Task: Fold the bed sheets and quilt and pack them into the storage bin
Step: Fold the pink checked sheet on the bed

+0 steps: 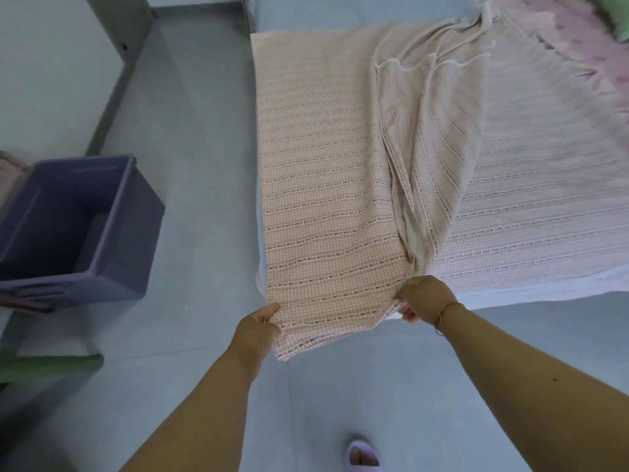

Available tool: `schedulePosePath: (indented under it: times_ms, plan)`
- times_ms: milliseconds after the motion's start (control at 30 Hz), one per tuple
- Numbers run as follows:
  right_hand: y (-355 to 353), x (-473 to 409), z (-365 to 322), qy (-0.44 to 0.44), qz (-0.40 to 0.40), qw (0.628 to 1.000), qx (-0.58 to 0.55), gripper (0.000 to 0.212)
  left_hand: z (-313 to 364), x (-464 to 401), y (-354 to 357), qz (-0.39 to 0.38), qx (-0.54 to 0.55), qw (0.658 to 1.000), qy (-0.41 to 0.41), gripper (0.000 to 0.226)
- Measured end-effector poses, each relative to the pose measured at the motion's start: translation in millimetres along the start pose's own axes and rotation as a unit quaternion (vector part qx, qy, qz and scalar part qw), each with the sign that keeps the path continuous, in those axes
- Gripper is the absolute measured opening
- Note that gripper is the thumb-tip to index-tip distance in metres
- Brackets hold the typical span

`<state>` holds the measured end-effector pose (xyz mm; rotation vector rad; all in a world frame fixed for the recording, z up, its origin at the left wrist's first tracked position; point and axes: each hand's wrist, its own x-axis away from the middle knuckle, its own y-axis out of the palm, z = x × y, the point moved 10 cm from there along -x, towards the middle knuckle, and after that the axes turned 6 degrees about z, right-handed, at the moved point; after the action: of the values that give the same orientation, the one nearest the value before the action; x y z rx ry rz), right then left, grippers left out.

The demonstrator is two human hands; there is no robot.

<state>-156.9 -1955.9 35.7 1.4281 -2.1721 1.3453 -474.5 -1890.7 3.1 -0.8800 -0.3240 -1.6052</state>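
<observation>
One purple storage bin (78,229) stands on the floor left of the bed (510,296), nothing visible inside it. Both arms reach forward: the left hand (257,327) pinches the pink checked sheet (323,185) at its near corner, the right hand (425,298) pinches its gathered fold. The sheet lies half-folded across the bed.

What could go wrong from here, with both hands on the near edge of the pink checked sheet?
The pink checked sheet hangs off the bed's near edge beyond the left hand and could slip toward the floor. The bunched ridge above the right hand may get folded in as a crease. The purple plastic storage bin sits well to the left, so the fold might loosen in carrying.
</observation>
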Motion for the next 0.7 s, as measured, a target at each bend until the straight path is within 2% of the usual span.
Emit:
schedulePosePath:
  times_ms: [133,300,533,700]
  plan:
    - [14.0,6.2,1.8,0.003,-0.059,0.994,0.097,0.024,-2.7,-2.9,-1.0,0.020,-0.038,0.999,-0.002,0.055]
    - [6.4,5.8,-21.9,-0.043,-0.045,0.995,0.072,0.026,23.1,-0.6,-16.3,0.054,-0.045,0.998,-0.002,0.050]
    - [-49.8,14.9,-68.0,-0.078,-0.003,0.997,0.007,0.015,102.3,22.1,14.5,-0.002,0.045,0.999,0.023,0.024]
    - [-111.5,13.4,-95.7,-0.093,0.028,0.995,-0.033,0.012,179.8,45.3,61.7,-0.047,0.055,0.995,0.063,0.020]
